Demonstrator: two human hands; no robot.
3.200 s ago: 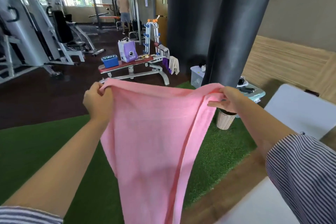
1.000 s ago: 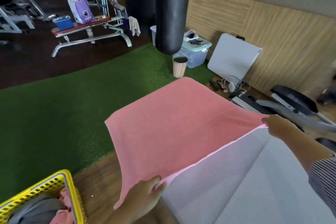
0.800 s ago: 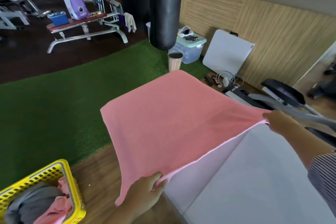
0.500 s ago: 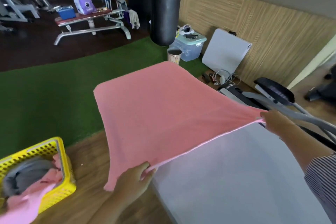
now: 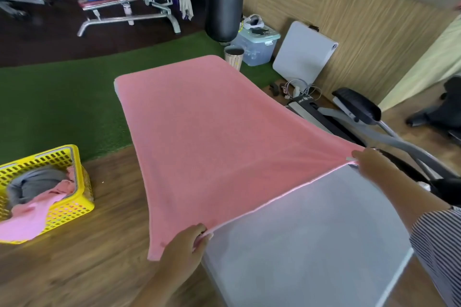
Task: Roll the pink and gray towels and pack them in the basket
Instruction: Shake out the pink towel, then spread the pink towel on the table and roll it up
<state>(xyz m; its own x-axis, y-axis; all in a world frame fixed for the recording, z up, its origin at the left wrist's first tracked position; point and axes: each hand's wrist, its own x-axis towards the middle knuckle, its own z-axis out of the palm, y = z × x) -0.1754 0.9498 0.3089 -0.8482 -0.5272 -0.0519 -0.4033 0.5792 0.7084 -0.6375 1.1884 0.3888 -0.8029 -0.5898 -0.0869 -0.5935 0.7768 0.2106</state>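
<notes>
Pink towel stretched between both hands' pinches.

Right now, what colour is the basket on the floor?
The basket is yellow, seen in the head view.

Towel: pink. Table under it: pale gray. Basket left of table: yellow, holding gray cloth and pink cloth. Turf beyond table: green. Sleeve: dark-and-white stripes.
</notes>
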